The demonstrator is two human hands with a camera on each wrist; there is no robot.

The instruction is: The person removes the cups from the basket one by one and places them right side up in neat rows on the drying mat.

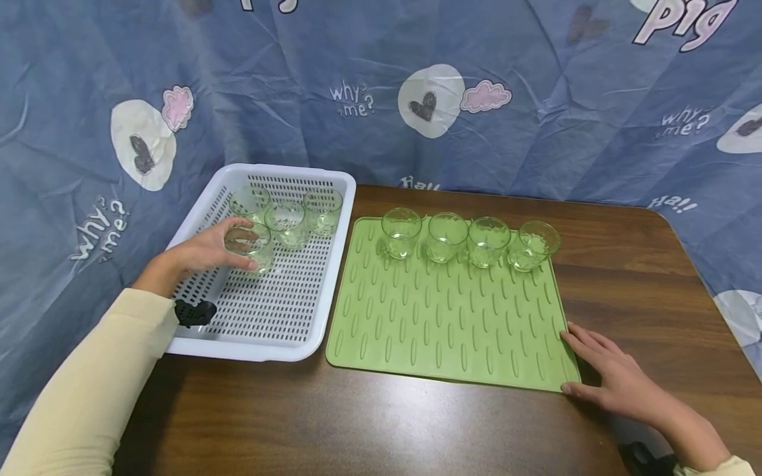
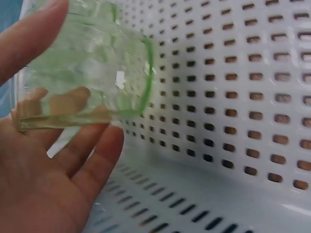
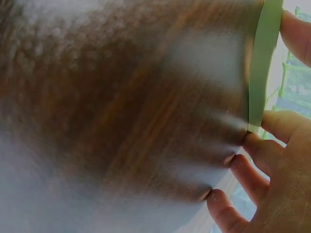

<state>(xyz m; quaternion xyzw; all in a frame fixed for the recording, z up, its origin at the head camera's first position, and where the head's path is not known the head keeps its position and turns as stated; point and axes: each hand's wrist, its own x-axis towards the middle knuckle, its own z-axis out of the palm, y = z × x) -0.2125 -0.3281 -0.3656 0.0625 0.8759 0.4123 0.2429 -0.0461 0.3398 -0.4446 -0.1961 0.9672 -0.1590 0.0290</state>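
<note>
Inside the white perforated basket (image 1: 324, 311), my left hand (image 1: 208, 250) grips a clear green-tinted glass cup (image 1: 253, 248), thumb on one side and fingers curled round the other. The left wrist view shows the held glass (image 2: 92, 73) close to the basket's slotted bottom. Three more glasses (image 1: 288, 226) stand just beyond it at the basket's far end. On the table, my right hand (image 1: 619, 377) rests at the near right corner of the green ridged mat (image 1: 440, 324). Its thumb and forefinger touch the mat's edge (image 3: 262, 73), with the other fingertips on the wood.
Several matching glasses (image 1: 446, 238) stand in a row along the mat's far edge, the rightmost glass (image 1: 532, 246) close to the right border. The brown wooden table (image 1: 381, 423) ends at a blue printed cloth (image 1: 357, 145) hanging behind it.
</note>
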